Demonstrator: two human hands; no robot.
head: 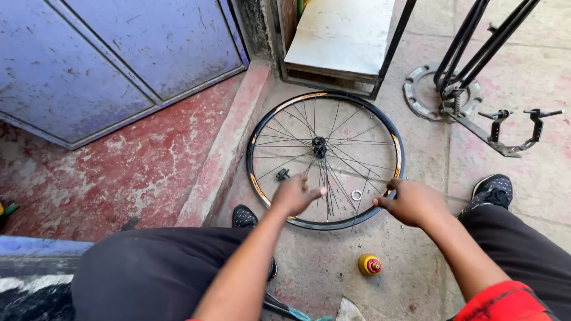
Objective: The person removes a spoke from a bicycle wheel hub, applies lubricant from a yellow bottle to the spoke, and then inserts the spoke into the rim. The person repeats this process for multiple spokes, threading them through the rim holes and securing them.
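We see a bicycle wheel (pixel 326 159) lying flat on the paved floor (pixel 416 261), just in front of a metal stand (pixel 339 41); our left hand (pixel 295 194) hovers over its loose spokes (pixel 331 190), fingers half curled and pinching nothing we can make out; our right hand (pixel 411 202) closes on the rim (pixel 397 156) at its near right edge; a small metal ring (pixel 356 195) lies inside the wheel; a yellow bottle (pixel 369 264) stands near our knees.

Yellow red-capped bottle (pixel 369 264), metal truing stand (pixel 470 89), blue door (pixel 107 53), white-topped bench (pixel 340 37)
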